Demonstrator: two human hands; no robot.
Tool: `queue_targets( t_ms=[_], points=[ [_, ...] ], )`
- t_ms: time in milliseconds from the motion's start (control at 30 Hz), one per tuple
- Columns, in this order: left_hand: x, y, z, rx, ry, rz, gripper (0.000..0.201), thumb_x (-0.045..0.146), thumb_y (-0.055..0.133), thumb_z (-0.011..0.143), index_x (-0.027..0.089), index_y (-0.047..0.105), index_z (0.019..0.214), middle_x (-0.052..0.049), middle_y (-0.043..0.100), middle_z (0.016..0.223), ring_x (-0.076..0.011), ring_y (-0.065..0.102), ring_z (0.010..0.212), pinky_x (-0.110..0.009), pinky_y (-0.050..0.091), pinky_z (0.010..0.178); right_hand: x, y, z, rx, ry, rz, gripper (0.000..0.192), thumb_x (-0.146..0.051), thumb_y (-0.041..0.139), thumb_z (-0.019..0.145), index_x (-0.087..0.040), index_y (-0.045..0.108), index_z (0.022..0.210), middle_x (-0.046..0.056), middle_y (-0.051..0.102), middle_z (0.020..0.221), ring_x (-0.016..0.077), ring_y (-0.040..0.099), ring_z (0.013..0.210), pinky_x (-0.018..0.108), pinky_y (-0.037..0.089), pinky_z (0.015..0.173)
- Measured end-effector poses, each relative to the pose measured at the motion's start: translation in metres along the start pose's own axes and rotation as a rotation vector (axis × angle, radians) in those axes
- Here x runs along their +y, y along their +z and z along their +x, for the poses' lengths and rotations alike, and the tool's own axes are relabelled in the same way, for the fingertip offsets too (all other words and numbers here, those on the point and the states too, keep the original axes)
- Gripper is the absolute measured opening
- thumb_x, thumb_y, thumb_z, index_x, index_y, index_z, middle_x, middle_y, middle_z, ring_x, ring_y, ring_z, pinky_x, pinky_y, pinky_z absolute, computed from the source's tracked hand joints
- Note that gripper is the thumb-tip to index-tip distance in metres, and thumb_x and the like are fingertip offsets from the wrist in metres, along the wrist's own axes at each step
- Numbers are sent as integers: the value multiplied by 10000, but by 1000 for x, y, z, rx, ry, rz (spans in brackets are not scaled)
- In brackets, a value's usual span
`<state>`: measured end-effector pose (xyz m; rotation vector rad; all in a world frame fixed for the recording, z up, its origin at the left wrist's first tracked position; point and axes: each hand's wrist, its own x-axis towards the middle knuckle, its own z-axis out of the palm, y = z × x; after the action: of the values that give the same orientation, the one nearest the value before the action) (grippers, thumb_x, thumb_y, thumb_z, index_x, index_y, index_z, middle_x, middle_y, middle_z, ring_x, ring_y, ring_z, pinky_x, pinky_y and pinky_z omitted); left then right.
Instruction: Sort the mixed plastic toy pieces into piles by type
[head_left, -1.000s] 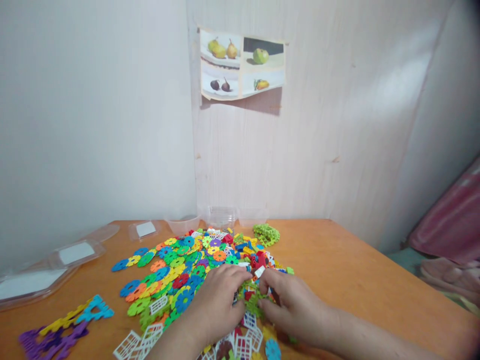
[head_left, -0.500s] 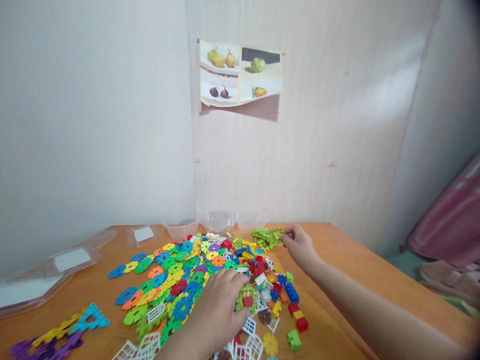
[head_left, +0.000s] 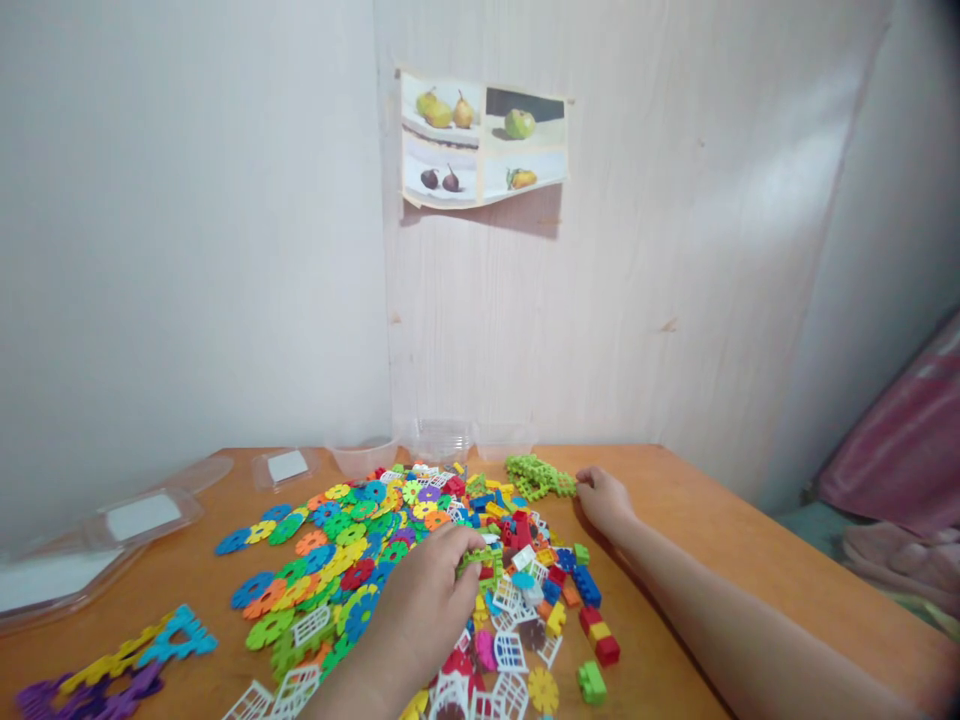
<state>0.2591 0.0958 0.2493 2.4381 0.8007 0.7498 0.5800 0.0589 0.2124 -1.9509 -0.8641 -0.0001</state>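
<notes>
My left hand (head_left: 435, 585) is over the middle of a heap of mixed plastic pieces, its thumb and fingers pinched on a light green lattice building piece (head_left: 480, 565). Part of that piece is covered by the fingers. At the far right of the heap, my right hand (head_left: 606, 502) rests low over the table with its fingers curled at a light green building piece (head_left: 565, 484). This piece lies against a small pile of matching green pieces (head_left: 531, 473). Around my left hand are colourful notched discs (head_left: 352, 535), white lattice window pieces (head_left: 511, 650) and red bricks (head_left: 517, 530).
Clear plastic tubs (head_left: 364, 456) stand along the orange table's (head_left: 697, 560) back edge by the wall. Lids (head_left: 142, 516) with white labels lie at the left. Purple, yellow and blue notched strips (head_left: 180, 640) are front left. A stacked red-yellow brick (head_left: 600, 635) lies right.
My left hand has lifted a green piece forward, uncovering white windows and a pink disc beneath. My right hand has come slightly down and right beside the green pile.
</notes>
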Motion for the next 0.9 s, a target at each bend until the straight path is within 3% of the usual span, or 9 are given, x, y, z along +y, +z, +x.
queue_targets(
  t_ms=[133, 233, 333, 433, 500, 567, 633, 733, 900],
  points=[
    [1, -1, 3, 43, -20, -112, 215, 260, 486, 895, 233, 659, 1022, -26, 688, 967, -194, 618, 896, -299, 425, 789, -17, -3, -9, -58, -28, 91, 164, -265, 535, 759, -204, 663, 842, 48, 680, 769, 206, 621, 795, 277, 438, 676],
    [0, -1, 3, 57, -49, -182, 250, 309, 489, 906, 234, 667, 1067, -21, 689, 925, -185, 621, 835, -292, 438, 764, -40, -2, -26, -183, -85, 188, 219, -342, 479, 828, -191, 633, 869, 25, 664, 738, 171, 608, 674, 267, 465, 624],
    [0, 0, 3, 42, -86, -244, 288, 330, 495, 906, 225, 654, 1122, -7, 678, 844, -172, 616, 761, -279, 446, 712, -68, -1, -55, -394, -156, 274, 284, -456, 531, 849, -194, 641, 856, -14, 643, 672, 130, 570, 562, 238, 457, 557],
    [0, 1, 2, 17, -95, -290, 324, 352, 482, 918, 213, 633, 1169, 9, 658, 784, -159, 598, 701, -267, 443, 658, -90, -1, -86, -724, -285, 390, 288, -460, 631, 822, -194, 674, 923, -53, 566, 617, 97, 494, 540, 198, 382, 507],
    [-1, 2, 2, 12, -95, -305, 358, 370, 477, 924, 211, 605, 1218, 17, 647, 763, -157, 593, 688, -263, 445, 645, -98, 0, -98, -799, -327, 423, 242, -421, 642, 827, -192, 674, 895, -67, 511, 586, 85, 442, 527, 189, 344, 495],
    [-2, 2, 3, 32, -108, -292, 396, 388, 478, 927, 215, 566, 1272, 20, 644, 755, -158, 594, 681, -268, 458, 655, -99, 2, -99, -728, -338, 431, 220, -408, 634, 830, -191, 663, 824, -62, 513, 581, 86, 438, 527, 192, 340, 499],
    [-2, 0, 3, 68, -111, -236, 406, 397, 477, 930, 225, 552, 1290, -5, 676, 856, -165, 616, 734, -285, 481, 715, -93, 4, -87, -531, -313, 411, 244, -433, 643, 810, -192, 656, 785, -50, 543, 584, 97, 461, 534, 201, 352, 506],
    [-2, -2, 1, 74, -50, -75, 356, 380, 496, 921, 235, 603, 1229, -61, 668, 1155, -203, 623, 995, -339, 467, 907, -70, 2, -54, -193, -215, 339, 309, -491, 634, 783, -187, 671, 823, -31, 577, 595, 122, 489, 547, 223, 372, 521],
    [-4, 0, -7, -123, 99, 159, 347, 394, 577, 873, 303, 656, 1199, -47, 608, 1310, -265, 497, 1249, -434, 353, 1083, -17, -9, -5, 40, -82, 230, 368, -477, 532, 804, -154, 663, 922, -4, 602, 613, 155, 523, 557, 255, 382, 536]
  ],
)
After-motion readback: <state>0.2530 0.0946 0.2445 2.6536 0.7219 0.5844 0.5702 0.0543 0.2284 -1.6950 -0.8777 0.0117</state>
